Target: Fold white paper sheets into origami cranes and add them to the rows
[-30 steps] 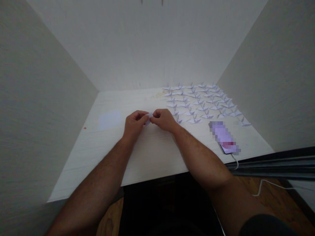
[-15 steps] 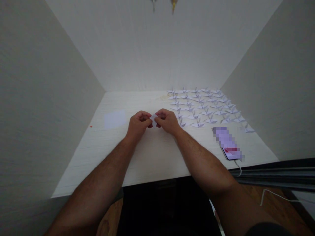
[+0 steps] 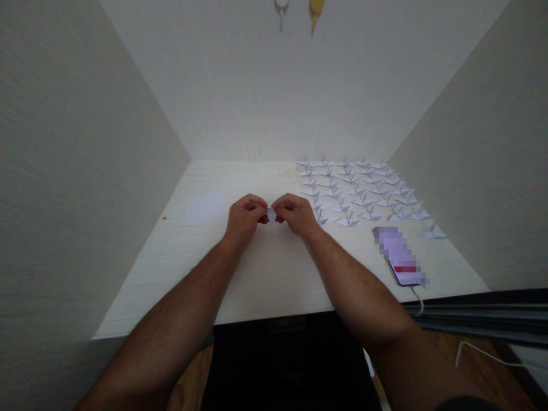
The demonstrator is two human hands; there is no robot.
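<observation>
A small folded piece of white paper (image 3: 271,216) is pinched between my two hands above the middle of the table. My left hand (image 3: 247,216) grips its left side with thumb and fingers. On the other side my right hand (image 3: 295,214) holds it the same way. The fingers cover much of the paper, so its exact folds are hidden. Just right of my right hand stand rows of white paper cranes (image 3: 347,220). Flat on the table to the left of my left hand lies white paper (image 3: 205,208).
A phone (image 3: 398,257) with a white cable (image 3: 417,299) lies near the front right edge of the white table (image 3: 274,285). Walls enclose the table at the back and sides. A small red spot (image 3: 164,218) is at the left. Two hooks, one yellow (image 3: 315,11), hang on the back wall.
The view has tilted up slightly, so more of the wall hooks shows. Between my fingers the paper now shows as a smaller, narrower shape. Both hands still hold it.
</observation>
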